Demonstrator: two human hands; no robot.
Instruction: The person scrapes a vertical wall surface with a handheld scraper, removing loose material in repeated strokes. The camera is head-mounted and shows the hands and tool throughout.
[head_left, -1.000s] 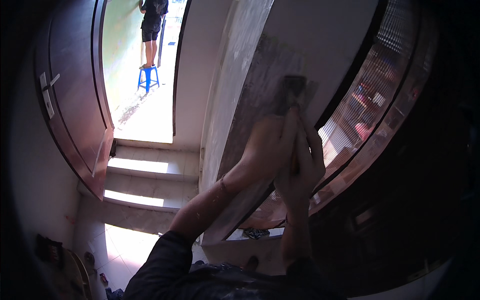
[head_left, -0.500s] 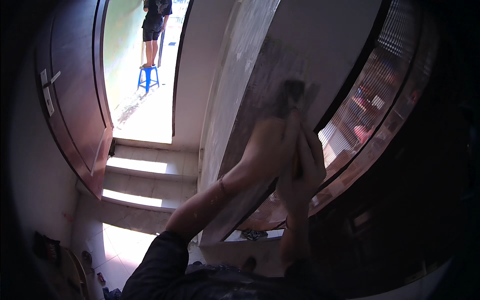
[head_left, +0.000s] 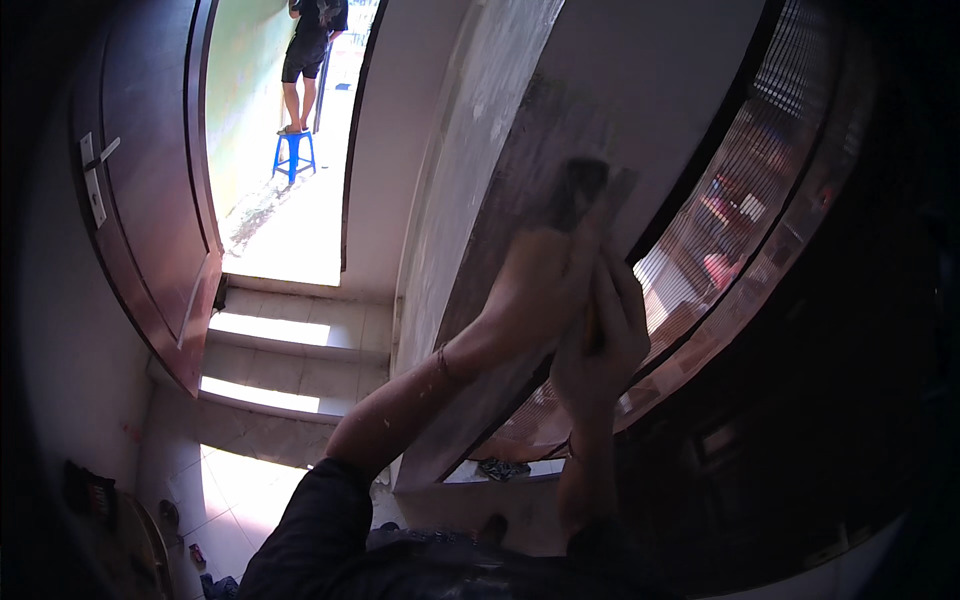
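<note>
The left hand and right hand are clamped together on a dark-bladed scraper, blurred against the grey wall just beyond them. Right of the hands is a window; left, tiled steps; farther off, a person on a blue stool.

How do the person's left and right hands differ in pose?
The left hand is higher, near the dark end of the tool; the right hand grips lower. The left forearm slants from lower left; the right forearm stands nearly upright. Both hands are at the same tool, and both wrists wear a thin band.
</note>
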